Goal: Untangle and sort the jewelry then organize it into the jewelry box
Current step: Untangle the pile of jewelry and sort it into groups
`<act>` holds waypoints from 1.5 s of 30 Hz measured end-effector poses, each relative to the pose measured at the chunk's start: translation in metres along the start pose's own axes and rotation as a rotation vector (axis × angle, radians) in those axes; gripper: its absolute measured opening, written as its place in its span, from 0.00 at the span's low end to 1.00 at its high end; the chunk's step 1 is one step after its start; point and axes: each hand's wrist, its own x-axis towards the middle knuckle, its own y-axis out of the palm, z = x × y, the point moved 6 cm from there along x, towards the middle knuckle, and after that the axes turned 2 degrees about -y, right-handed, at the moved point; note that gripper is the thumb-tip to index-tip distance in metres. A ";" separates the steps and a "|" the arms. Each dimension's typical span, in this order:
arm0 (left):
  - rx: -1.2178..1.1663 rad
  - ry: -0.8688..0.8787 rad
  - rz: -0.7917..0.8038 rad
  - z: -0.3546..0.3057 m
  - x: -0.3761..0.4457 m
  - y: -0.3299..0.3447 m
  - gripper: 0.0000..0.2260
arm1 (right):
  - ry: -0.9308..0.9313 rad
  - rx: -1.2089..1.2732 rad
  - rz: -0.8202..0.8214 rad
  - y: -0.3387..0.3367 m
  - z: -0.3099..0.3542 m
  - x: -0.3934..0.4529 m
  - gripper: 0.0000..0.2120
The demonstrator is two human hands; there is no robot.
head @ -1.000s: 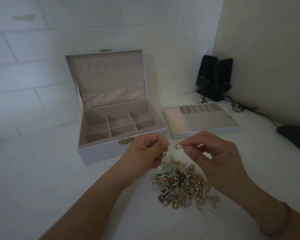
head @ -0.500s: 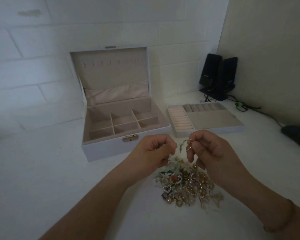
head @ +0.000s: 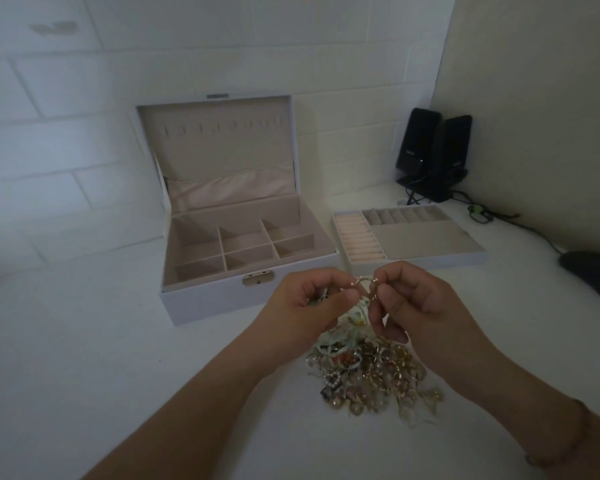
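left hand (head: 312, 303): fingers curled, pinching ring (head: 362, 281) | right hand (head: 413, 303): fingers curled, pinching same ring | pile (head: 371, 375): below both hands | box (head: 243, 237): beyond left hand, lid up

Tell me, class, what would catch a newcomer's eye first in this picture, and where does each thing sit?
Front and centre, the left hand and right hand pinch a small gold piece above a tangled jewelry pile. Behind them on the white table stands an open jewelry box with bare compartments, and its lift-out tray lies to the right.
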 end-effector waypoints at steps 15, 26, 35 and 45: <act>1.032 0.025 -0.474 -0.041 -0.018 -0.078 0.08 | -0.273 -1.017 0.274 -0.002 0.006 -0.010 0.05; 1.196 -0.321 0.232 0.000 -0.022 -0.062 0.19 | -0.133 -0.640 0.123 -0.011 0.005 0.001 0.11; 1.313 -0.007 0.185 -0.007 -0.018 -0.045 0.20 | -0.167 -0.885 0.376 0.018 -0.008 0.003 0.25; 1.129 0.127 0.306 0.004 -0.010 -0.025 0.06 | -0.195 -0.909 0.414 0.015 -0.021 -0.036 0.24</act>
